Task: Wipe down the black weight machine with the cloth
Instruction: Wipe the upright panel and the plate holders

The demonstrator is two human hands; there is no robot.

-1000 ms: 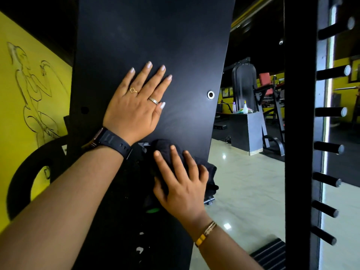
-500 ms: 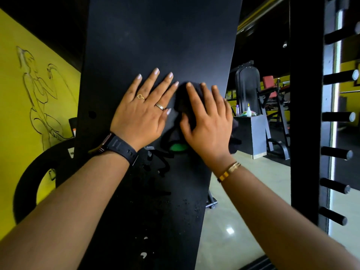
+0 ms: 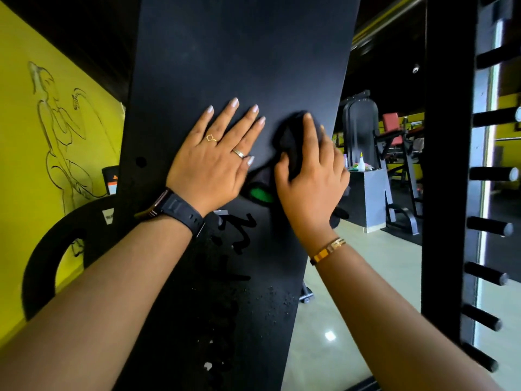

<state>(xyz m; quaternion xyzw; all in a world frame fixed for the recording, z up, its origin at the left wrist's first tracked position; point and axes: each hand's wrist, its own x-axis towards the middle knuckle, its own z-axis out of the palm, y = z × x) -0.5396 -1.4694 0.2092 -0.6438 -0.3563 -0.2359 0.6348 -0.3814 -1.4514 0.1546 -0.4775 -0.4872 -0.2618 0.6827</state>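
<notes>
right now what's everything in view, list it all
panel: one, black, centre, upright
cloth: one, black, on the panel under the right hand
droplets: many, clear, low on the panel
wall: one, yellow with a line drawing, left
plate: one, black, lower left
rack: one, black, right
pegs: several, black, in a column on the rack
counter: one, grey, far back
pad: one, red, far back
floor: pale, glossy, lower right
watch: one, black, left wrist
bracelet: one, gold, right wrist
rings: two, gold, left hand
left hand: flat on the panel
right hand: presses the cloth, blurred
</notes>
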